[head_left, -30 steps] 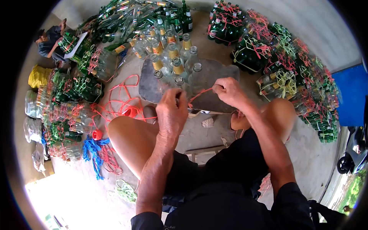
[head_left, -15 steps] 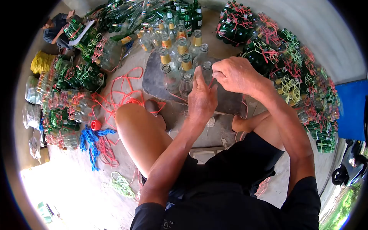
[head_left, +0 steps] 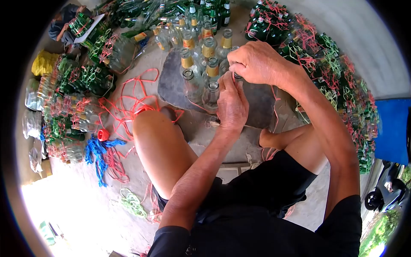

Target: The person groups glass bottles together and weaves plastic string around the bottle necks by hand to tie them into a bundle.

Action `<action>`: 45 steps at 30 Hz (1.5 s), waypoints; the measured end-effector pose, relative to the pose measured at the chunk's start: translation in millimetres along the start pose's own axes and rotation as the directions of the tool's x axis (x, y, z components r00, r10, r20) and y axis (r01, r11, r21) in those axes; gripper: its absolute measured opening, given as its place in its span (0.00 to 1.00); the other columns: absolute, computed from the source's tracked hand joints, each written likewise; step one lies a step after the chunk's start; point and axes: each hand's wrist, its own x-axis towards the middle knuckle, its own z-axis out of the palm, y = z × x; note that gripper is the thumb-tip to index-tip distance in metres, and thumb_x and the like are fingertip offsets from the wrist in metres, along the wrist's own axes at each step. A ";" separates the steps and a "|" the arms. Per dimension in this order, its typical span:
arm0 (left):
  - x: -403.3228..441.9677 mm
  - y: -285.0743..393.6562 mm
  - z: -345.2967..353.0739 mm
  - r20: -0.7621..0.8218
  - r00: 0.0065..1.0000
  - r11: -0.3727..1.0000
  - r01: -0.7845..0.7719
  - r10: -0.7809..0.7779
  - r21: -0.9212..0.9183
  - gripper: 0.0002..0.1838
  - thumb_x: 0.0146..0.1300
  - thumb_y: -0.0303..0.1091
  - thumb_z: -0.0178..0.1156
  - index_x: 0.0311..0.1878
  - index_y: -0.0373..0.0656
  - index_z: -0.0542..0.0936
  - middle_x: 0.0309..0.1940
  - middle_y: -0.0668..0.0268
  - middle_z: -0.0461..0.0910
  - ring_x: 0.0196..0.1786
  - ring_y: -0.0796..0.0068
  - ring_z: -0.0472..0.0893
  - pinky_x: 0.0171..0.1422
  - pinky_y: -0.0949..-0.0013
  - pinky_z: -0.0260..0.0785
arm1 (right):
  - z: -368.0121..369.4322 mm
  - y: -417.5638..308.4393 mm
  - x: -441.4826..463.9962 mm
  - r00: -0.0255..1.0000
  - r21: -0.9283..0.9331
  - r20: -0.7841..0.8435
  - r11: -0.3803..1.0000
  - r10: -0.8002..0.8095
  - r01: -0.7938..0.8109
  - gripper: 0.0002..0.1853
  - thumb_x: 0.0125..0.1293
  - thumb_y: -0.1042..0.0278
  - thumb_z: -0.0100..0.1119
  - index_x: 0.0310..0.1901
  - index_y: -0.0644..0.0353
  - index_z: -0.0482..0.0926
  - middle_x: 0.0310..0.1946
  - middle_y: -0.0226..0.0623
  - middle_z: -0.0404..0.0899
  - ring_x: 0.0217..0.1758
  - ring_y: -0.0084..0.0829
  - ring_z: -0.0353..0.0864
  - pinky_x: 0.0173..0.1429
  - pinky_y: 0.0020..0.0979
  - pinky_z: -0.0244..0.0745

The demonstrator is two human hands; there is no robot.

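Several clear glass bottles (head_left: 209, 52), some with gold neck labels, stand upright in a tight group on a dark slab (head_left: 173, 85). A thin red plastic string (head_left: 233, 79) shows between my hands, and more of it runs low around the front bottles. My left hand (head_left: 233, 105) is against the group's front right side, fingers pointing up and closed on the string. Above it, my right hand (head_left: 259, 63) is in a fist pinching the string over a bottle mouth (head_left: 237, 76). My fingers hide part of the string and the bottles behind.
Loose red string (head_left: 135, 96) lies left of the slab, near blue strips (head_left: 100, 154) and pale green string (head_left: 132, 203). Tied bottle bundles are stacked left (head_left: 72, 111) and right (head_left: 317, 55). Green bottles (head_left: 214, 17) stand behind. Another person (head_left: 64, 28) sits at the far left.
My right hand has risen and moved slightly left, its fist now over the bottle tops. My left hand has stayed close to the bottles, shifting slightly right. The view has shifted a little.
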 end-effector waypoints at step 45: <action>-15.3 9.3 -19.7 0.035 0.995 0.996 -0.089 0.090 -0.021 0.35 0.70 0.20 0.61 0.78 0.25 0.61 0.68 0.32 0.71 0.69 0.32 0.76 0.69 0.49 0.75 | 47.8 -56.5 -87.7 0.974 -0.153 -0.160 0.971 0.158 -0.182 0.04 0.69 0.71 0.58 0.37 0.60 0.79 0.30 0.41 0.84 0.32 0.47 0.89 0.34 0.48 0.81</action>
